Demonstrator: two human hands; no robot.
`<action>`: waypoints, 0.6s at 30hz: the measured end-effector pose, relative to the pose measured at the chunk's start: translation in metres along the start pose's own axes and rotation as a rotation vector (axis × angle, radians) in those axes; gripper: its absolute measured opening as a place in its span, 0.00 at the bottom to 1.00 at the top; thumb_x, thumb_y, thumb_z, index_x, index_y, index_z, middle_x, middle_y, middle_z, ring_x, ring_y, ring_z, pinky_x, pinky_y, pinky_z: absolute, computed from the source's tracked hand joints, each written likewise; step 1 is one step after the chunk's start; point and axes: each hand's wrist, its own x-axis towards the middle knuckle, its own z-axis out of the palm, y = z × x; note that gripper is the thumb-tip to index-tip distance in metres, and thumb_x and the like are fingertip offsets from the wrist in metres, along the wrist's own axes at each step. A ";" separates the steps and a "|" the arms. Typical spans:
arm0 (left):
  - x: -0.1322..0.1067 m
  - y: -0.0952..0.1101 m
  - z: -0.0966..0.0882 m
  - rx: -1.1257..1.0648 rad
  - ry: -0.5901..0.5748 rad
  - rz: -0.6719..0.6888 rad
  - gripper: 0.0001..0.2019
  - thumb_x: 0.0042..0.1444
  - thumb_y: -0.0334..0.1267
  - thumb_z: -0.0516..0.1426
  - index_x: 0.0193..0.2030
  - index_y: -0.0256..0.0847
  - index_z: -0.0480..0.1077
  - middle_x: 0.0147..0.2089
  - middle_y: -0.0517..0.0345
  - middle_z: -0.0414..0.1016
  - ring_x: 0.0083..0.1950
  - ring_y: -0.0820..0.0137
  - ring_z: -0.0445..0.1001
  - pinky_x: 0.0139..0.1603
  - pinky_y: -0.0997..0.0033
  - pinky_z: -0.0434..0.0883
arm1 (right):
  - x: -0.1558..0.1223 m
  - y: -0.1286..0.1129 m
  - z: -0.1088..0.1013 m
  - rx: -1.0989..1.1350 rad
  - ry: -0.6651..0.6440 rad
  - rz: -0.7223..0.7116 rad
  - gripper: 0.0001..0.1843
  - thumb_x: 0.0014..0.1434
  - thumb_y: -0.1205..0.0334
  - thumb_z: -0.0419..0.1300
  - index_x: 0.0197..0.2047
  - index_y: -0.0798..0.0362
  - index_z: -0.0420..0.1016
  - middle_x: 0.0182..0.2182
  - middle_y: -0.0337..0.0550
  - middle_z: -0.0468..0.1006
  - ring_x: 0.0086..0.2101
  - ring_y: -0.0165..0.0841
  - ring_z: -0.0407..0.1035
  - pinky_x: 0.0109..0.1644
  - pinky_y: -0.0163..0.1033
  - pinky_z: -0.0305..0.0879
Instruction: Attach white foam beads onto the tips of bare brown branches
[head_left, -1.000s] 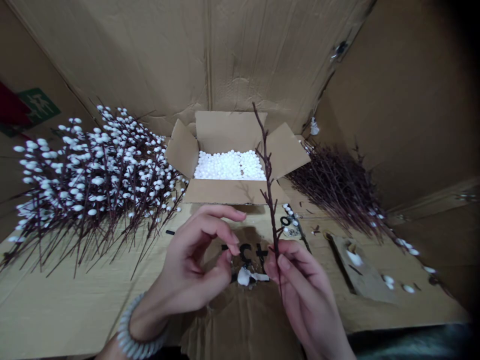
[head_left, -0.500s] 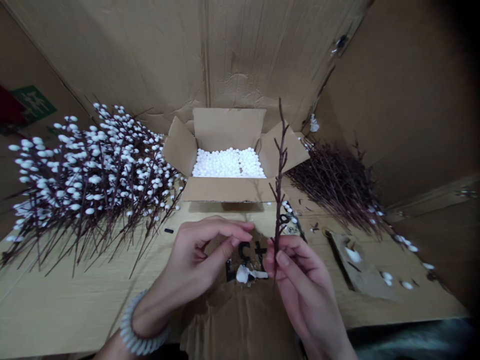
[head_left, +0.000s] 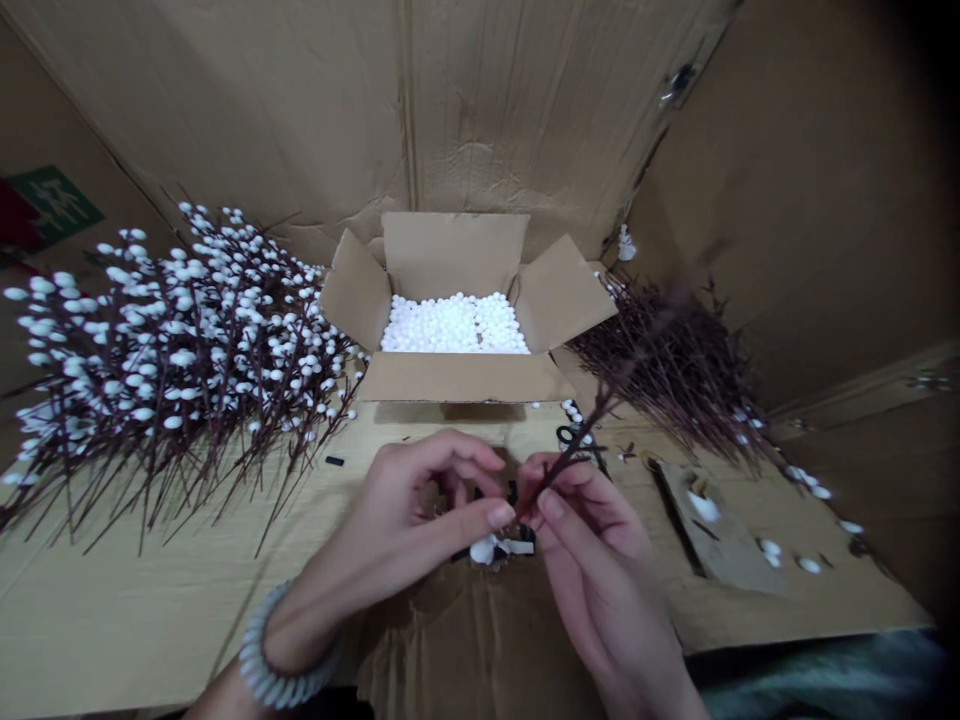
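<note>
Two bare hands met low over the table [head_left: 150,600], and the head camera, the only view, looked straight down on them. The right hand [head_left: 600,560] was curled, its thumb and forefinger pinching the thick end of a thin dark twig [head_left: 592,425]. The twig leaned up and to the right, its far end blurred against a heap of bare dark twigs [head_left: 667,370]. The left hand [head_left: 397,530] was curled as well, its fingertips [head_left: 499,515] drawn together just beside the twig's base; whether they pinched anything small there, I could not tell. A coiled white bracelet [head_left: 281,650] circled that wrist.

A pinch that low seemed the right way to work: a stem so slender would whip about if held further up, so the fingers needed to stay close together and press gently.

Just below the hands, a white foam lump [head_left: 487,548] with black bits sat on torn cardboard. Black-handled scissors [head_left: 574,436] lay further up the table, to the right. Beyond the hands stood an open carton [head_left: 465,378] filled with white foam balls [head_left: 454,328]. To its left spread a large heap of twigs studded with white foam buds [head_left: 172,350], and on the right lay a cardboard scrap [head_left: 712,525] dabbed with white blobs.
</note>
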 end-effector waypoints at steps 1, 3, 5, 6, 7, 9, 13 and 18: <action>0.001 -0.001 0.000 0.032 -0.049 -0.018 0.07 0.55 0.38 0.61 0.40 0.41 0.74 0.33 0.60 0.78 0.33 0.73 0.73 0.32 0.77 0.68 | 0.000 0.000 0.001 0.007 -0.003 0.006 0.05 0.47 0.61 0.69 0.30 0.48 0.78 0.32 0.39 0.79 0.34 0.31 0.73 0.36 0.34 0.71; 0.002 -0.002 0.002 0.076 -0.125 -0.016 0.07 0.57 0.39 0.59 0.36 0.39 0.75 0.31 0.61 0.76 0.32 0.74 0.71 0.33 0.76 0.66 | 0.000 0.000 0.004 0.007 -0.029 0.031 0.05 0.49 0.60 0.69 0.32 0.48 0.78 0.33 0.39 0.78 0.35 0.31 0.72 0.38 0.34 0.71; 0.002 -0.002 0.005 0.071 -0.155 0.007 0.08 0.59 0.39 0.58 0.33 0.38 0.75 0.29 0.61 0.74 0.32 0.74 0.69 0.33 0.77 0.65 | -0.001 0.000 0.005 -0.004 -0.077 0.047 0.05 0.52 0.61 0.67 0.34 0.46 0.78 0.30 0.37 0.76 0.32 0.29 0.71 0.34 0.33 0.71; 0.002 -0.002 0.006 0.054 -0.162 0.008 0.09 0.59 0.38 0.57 0.32 0.37 0.75 0.28 0.61 0.74 0.31 0.74 0.69 0.33 0.77 0.66 | -0.001 -0.001 0.005 -0.010 -0.106 0.046 0.04 0.53 0.61 0.66 0.35 0.45 0.78 0.29 0.36 0.75 0.29 0.28 0.70 0.32 0.32 0.71; 0.002 -0.002 0.007 0.029 -0.171 -0.001 0.10 0.60 0.38 0.56 0.32 0.37 0.75 0.28 0.60 0.74 0.30 0.75 0.69 0.32 0.77 0.66 | -0.001 -0.001 0.005 -0.022 -0.133 0.038 0.04 0.54 0.61 0.65 0.36 0.44 0.78 0.29 0.35 0.75 0.27 0.27 0.69 0.29 0.31 0.70; 0.002 -0.002 0.008 -0.032 -0.184 -0.041 0.12 0.62 0.40 0.54 0.32 0.36 0.74 0.28 0.59 0.74 0.28 0.75 0.69 0.28 0.78 0.66 | -0.001 -0.001 0.002 -0.078 -0.178 0.007 0.06 0.56 0.62 0.63 0.38 0.42 0.77 0.31 0.35 0.76 0.26 0.27 0.70 0.29 0.31 0.70; 0.002 -0.003 0.007 -0.123 -0.124 -0.091 0.12 0.62 0.42 0.54 0.43 0.38 0.75 0.25 0.60 0.74 0.23 0.76 0.68 0.23 0.79 0.64 | 0.002 -0.002 -0.013 -0.360 -0.169 -0.103 0.12 0.57 0.64 0.62 0.45 0.41 0.75 0.38 0.37 0.78 0.37 0.30 0.74 0.40 0.33 0.72; 0.001 0.001 0.004 -0.122 0.046 -0.066 0.12 0.63 0.41 0.53 0.47 0.40 0.73 0.20 0.64 0.69 0.21 0.78 0.63 0.21 0.80 0.59 | -0.004 0.002 -0.044 -0.895 -0.188 -0.276 0.09 0.58 0.67 0.59 0.41 0.46 0.75 0.34 0.40 0.78 0.34 0.31 0.72 0.37 0.33 0.71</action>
